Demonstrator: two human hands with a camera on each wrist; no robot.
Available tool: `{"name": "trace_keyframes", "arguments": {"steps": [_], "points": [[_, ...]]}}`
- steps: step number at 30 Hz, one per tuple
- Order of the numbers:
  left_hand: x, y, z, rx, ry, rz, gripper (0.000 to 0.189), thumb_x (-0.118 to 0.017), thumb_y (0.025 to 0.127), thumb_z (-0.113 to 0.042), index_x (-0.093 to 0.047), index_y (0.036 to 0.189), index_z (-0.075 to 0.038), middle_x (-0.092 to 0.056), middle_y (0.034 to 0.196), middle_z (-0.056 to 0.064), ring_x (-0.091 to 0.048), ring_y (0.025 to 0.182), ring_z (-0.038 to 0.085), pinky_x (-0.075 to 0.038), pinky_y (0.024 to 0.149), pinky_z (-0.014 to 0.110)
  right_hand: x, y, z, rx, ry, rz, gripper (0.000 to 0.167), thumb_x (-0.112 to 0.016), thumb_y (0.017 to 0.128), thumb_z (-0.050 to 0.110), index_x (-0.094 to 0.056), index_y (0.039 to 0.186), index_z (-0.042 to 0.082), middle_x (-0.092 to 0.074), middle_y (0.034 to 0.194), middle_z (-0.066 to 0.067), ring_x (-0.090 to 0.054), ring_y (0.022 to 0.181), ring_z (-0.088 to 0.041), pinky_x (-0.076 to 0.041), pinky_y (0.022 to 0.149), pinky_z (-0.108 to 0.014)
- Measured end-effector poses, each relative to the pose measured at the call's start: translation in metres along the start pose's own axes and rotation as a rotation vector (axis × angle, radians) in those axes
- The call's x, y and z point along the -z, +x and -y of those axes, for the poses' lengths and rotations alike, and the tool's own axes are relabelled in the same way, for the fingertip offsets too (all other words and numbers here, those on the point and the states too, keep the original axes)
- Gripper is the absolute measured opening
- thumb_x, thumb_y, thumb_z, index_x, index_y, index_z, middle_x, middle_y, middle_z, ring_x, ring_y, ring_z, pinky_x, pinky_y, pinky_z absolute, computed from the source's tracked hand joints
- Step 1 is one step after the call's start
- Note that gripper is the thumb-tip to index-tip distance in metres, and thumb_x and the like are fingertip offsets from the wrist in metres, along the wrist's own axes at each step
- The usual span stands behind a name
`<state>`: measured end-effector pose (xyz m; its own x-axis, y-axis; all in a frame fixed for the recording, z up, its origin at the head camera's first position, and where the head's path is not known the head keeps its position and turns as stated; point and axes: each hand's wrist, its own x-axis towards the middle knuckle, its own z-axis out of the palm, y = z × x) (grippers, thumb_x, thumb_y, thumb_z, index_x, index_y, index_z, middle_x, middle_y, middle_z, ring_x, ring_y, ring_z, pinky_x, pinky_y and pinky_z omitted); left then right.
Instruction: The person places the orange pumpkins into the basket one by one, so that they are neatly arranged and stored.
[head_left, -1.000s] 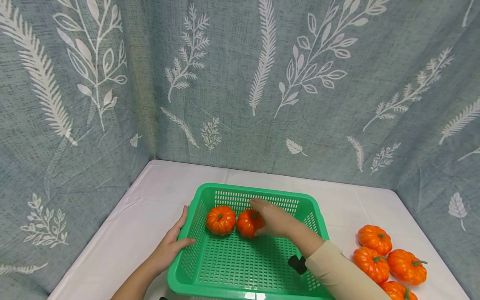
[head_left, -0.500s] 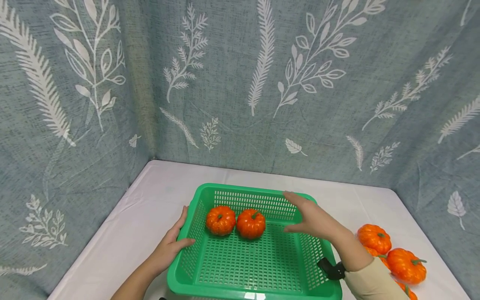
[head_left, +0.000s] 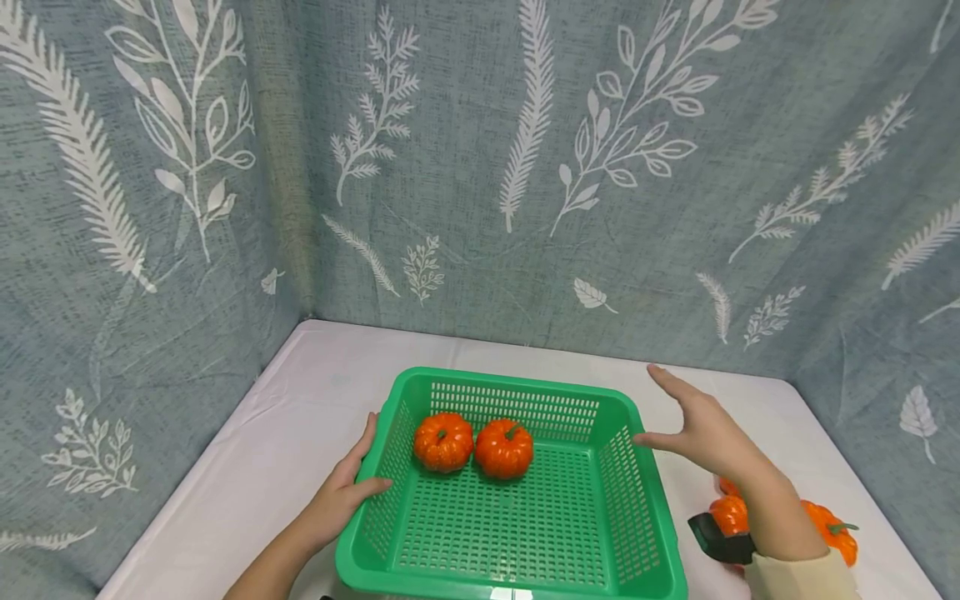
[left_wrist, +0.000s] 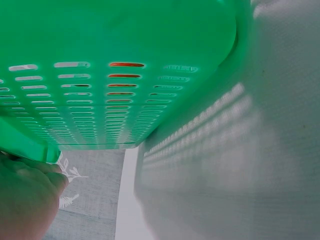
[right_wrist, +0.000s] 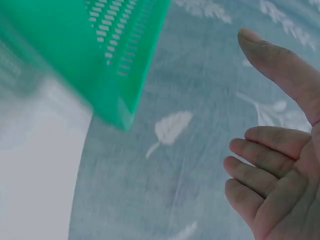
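A green plastic basket (head_left: 502,533) with slotted walls sits mid-table in the head view. Inside, toward its back left, two small orange pumpkins (head_left: 443,442) rest side by side. My left hand (head_left: 341,492) holds the basket's left rim, thumb over the inner side and fingers along the outside. The left wrist view catches the basket wall (left_wrist: 150,30) from outside, orange showing through its slots. Just right of the basket, my right hand (head_left: 708,433) hovers with thumb and fingers spread. In the right wrist view its palm (right_wrist: 280,195) holds nothing.
More orange pumpkins (head_left: 832,531) lie on the table at the right, partly hidden behind my right forearm and the black wrist camera (head_left: 720,540). Beneath everything is a white tablecloth (head_left: 322,367). A blue-grey leaf-patterned curtain (head_left: 465,183) surrounds the table's back and sides.
My right hand has let go of the second pumpkin, which stays in the basket. It has moved right, out past the basket's right rim. My left hand has stayed in place.
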<state>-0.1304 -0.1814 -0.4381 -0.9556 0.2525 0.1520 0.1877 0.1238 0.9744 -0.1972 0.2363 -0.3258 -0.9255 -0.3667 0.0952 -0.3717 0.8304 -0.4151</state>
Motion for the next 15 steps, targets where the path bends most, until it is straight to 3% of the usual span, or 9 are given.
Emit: {"name": "trace_keyframes", "arguments": {"steps": [2, 8, 15], "points": [[-0.001, 0.001, 0.0, 0.001, 0.003, 0.0, 0.083, -0.049, 0.086, 0.001, 0.007, 0.148, -0.001, 0.014, 0.154, 0.02, 0.007, 0.139, 0.046, -0.035, 0.103, 0.04, 0.003, -0.006, -0.006, -0.043, 0.005, -0.013, 0.1, -0.076, 0.073, 0.039, -0.021, 0.148, 0.004, -0.029, 0.148, -0.026, -0.033, 0.13, -0.048, -0.038, 0.097, -0.063], [-0.003, 0.002, 0.0, 0.006, -0.006, 0.008, 0.083, -0.049, 0.087, 0.0, 0.007, 0.148, -0.001, 0.015, 0.154, 0.018, 0.01, 0.139, 0.044, -0.032, 0.098, 0.011, 0.005, -0.025, -0.026, -0.17, 0.016, -0.039, 0.107, -0.074, 0.073, 0.048, -0.013, 0.15, 0.005, -0.026, 0.148, -0.03, -0.031, 0.127, -0.053, -0.036, 0.095, -0.067], [-0.002, 0.002, 0.001, -0.003, -0.032, 0.009, 0.085, -0.05, 0.086, 0.0, 0.008, 0.148, -0.002, 0.016, 0.155, 0.015, 0.015, 0.139, 0.04, -0.018, 0.098, -0.001, -0.002, -0.04, -0.049, -0.32, 0.062, -0.032, 0.113, -0.071, 0.074, 0.052, -0.001, 0.15, 0.007, -0.016, 0.15, -0.031, -0.026, 0.129, -0.054, -0.031, 0.097, -0.07]]}}
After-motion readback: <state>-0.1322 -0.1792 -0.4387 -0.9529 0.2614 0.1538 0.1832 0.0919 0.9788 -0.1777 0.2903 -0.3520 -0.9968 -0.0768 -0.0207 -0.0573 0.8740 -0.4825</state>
